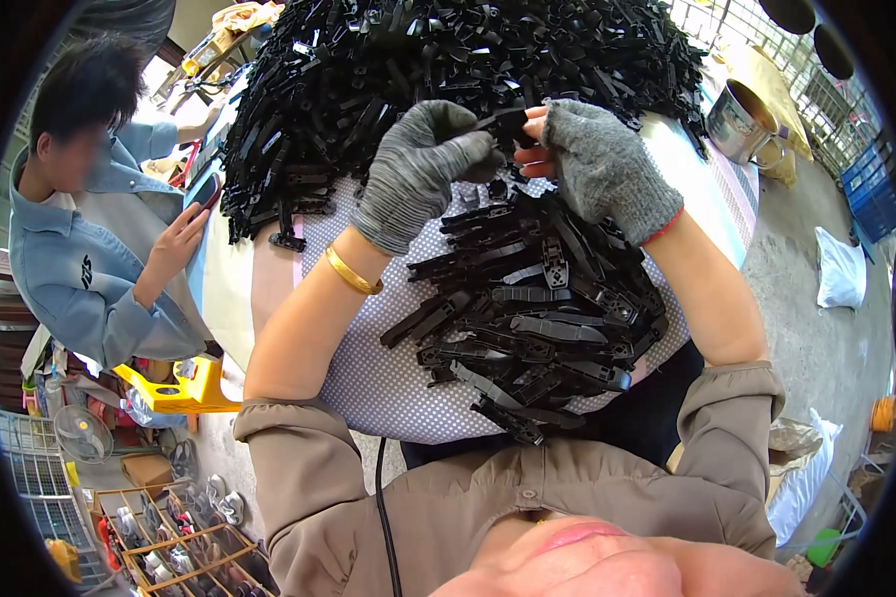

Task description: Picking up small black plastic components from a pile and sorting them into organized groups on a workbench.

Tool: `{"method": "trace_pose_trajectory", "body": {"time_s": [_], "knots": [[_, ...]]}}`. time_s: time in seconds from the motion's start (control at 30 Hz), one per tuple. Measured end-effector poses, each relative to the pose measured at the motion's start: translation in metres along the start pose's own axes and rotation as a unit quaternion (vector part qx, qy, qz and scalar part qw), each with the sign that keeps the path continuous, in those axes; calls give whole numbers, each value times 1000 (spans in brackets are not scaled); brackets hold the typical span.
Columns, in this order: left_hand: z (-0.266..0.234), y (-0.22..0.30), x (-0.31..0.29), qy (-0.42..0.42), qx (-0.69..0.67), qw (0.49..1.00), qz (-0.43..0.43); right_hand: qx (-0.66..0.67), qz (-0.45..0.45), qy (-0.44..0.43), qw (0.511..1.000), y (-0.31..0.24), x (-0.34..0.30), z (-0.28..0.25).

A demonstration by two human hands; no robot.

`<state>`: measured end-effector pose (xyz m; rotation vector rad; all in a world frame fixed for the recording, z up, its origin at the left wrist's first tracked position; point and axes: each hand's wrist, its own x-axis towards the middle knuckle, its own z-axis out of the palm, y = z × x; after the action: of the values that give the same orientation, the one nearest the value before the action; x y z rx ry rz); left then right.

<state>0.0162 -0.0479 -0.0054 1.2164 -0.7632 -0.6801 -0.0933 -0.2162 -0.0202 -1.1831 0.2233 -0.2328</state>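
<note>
Between my hands is a small black plastic part [509,123], held over the near edge of a large heap of black plastic parts [438,65]. My left hand [411,179], in a grey striped glove, is closed with thumb and fingers pinching the part's left side. My right hand [612,169] wears a grey glove with bare fingertips, and its fingers close on the right side of the same part. Below them, nearer my body, lies a smaller pile of long black parts [558,323]. The exact fingertip contact is partly hidden.
The piles rest on a table with a dotted cloth [358,373]. At the left, another person [110,229] holds a phone [206,191]. A metal pot [742,119] stands at the far right. A yellow stool [184,388], fan [83,434] and shoe rack [184,542] are lower left.
</note>
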Motion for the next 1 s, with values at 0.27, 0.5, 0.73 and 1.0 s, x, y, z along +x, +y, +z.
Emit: {"method": "trace_pose_trajectory", "body": {"time_s": [0.27, 0.5, 0.73, 1.0], "knots": [[9, 7, -15, -34, 158, 986, -45, -155, -114, 30, 981, 3, 4, -13], [12, 7, -19, -50, 173, 981, -79, -58, -48, 62, 995, -3, -4, 0], [6, 16, -24, -262, 245, 933, 23, -193, -110, 87, 971, -13, 7, -17], [-41, 23, -1, 2, 517, 856, 3, -473, -199, 84, 854, -8, 19, -27]]}}
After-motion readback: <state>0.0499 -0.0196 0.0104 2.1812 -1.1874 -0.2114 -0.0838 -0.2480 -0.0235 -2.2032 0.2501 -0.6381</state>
